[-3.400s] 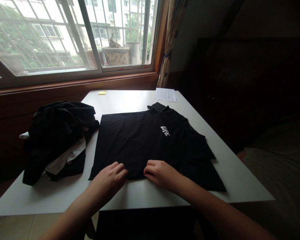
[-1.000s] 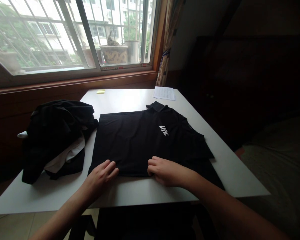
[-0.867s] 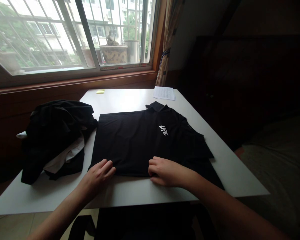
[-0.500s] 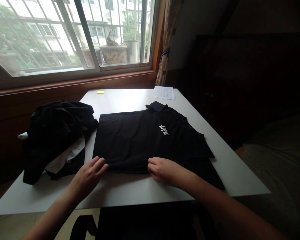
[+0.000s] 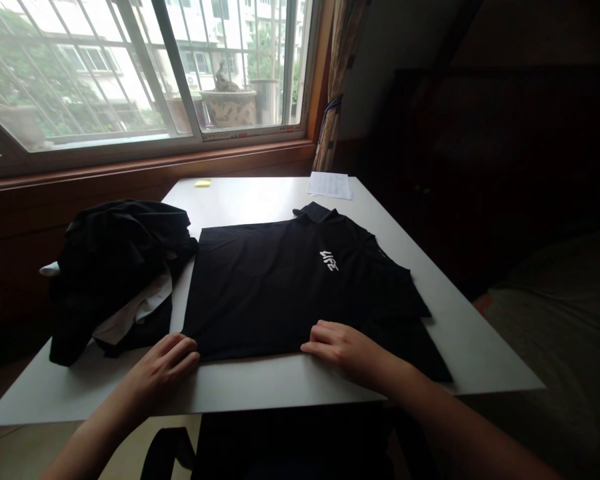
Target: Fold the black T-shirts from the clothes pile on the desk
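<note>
Forearms reach in from the near edge of the white table [image 5: 260, 390], and both hands lie palm down at the near hem of the black polo shirt [image 5: 275, 293], which is spread flat in the middle of the tabletop. The left hand [image 5: 163, 363] lies at the shirt's near-left corner, fingers straight and close together, tips just touching the cloth. The right hand [image 5: 343, 348] rests on the hem farther right, wrist low, fingers stretched flat and pointing left along the edge. Neither hand shows a pinch, though the right thumb is hidden, so a hold under the cloth cannot be ruled out. Flat palms at the hem probably serve to keep the fabric smooth and square. The shirt lies front up, its white logo [image 5: 329, 261] to the right and its collar [image 5: 315, 212] at the far edge; a dark layer juts out at its right side. Left of the shirt sits a heap of dark clothes [image 5: 115, 267] with some white cloth showing. Beyond the shirt lie a sheet of paper [image 5: 331, 185] and a yellow note [image 5: 203, 183], then the window [image 5: 130, 73].
</note>
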The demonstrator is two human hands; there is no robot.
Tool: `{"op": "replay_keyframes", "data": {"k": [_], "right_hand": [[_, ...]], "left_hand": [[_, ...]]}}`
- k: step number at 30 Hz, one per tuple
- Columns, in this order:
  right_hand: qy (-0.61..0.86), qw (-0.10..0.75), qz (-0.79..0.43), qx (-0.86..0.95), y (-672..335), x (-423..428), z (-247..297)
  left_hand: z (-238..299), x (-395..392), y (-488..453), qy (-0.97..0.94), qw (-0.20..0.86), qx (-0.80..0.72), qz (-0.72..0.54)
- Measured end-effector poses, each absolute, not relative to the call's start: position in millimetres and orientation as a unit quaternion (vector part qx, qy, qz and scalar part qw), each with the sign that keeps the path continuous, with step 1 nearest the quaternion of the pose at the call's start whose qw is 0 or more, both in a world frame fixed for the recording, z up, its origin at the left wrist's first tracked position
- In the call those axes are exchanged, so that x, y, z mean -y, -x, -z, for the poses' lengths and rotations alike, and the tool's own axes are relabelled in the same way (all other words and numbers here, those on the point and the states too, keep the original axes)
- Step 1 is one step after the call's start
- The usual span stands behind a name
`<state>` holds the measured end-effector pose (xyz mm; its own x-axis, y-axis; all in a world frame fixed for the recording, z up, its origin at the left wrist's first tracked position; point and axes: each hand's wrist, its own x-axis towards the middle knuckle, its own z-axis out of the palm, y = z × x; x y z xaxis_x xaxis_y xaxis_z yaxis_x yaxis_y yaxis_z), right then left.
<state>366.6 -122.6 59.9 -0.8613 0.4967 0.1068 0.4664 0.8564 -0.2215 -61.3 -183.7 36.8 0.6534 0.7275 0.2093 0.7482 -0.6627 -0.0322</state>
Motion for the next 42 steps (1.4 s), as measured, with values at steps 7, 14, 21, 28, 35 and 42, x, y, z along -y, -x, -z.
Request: {"op": "replay_keyframes", "data": {"k": [7,14,21,28,35,42], "right_hand": [[0.263,0.12,-0.139,0.947,-377,135,-55],[0.272,0.143,-0.108,0.945,-373,148,-48],[0.296,0.107,-0.106,0.943,-362,140,-57],[0.334,-0.008,-0.095,0.938,-339,122,-78],[0.324,-0.043,-0.043,0.944,-325,118,-75],[0.303,-0.036,0.01,0.952,-324,119,-66]], "left_hand": [[-34,193,81,0.899,0.034,0.429,0.08],[-46,200,76,0.883,0.017,0.462,0.076],[-59,188,71,0.893,-0.015,0.448,0.031],[-58,178,64,0.898,0.029,0.438,0.012],[-58,181,67,0.883,0.059,0.455,0.097],[-64,195,67,0.853,0.076,0.486,0.171]]}}
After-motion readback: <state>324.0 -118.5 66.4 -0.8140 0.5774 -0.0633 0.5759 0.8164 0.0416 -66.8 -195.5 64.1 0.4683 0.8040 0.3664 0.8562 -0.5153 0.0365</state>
